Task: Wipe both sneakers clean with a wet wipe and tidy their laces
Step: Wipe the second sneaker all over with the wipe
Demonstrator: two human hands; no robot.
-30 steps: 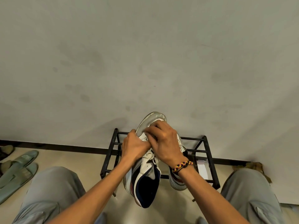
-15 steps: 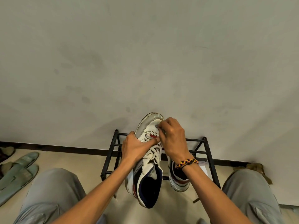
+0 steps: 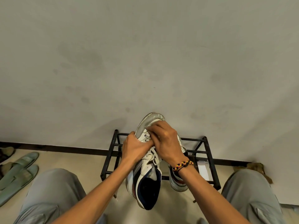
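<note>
Head camera looks down, close over hands (image 3: 155, 146).

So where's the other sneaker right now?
The second sneaker sits on the black shoe rack against the wall, right of the held sneaker and partly hidden behind the right wrist.

- No text, brand, number or sign can be read anywhere in the head view.
- A white sheet or card (image 3: 202, 170) is seen on the black rack (image 3: 215, 175) at about 4 o'clock from the held sneaker (image 3: 146, 180); if anything is printed on it, it is too small and blurred to be made out.
- On the sneaker's side panel only red and navy stripes are seen; no logo can be read.
</note>
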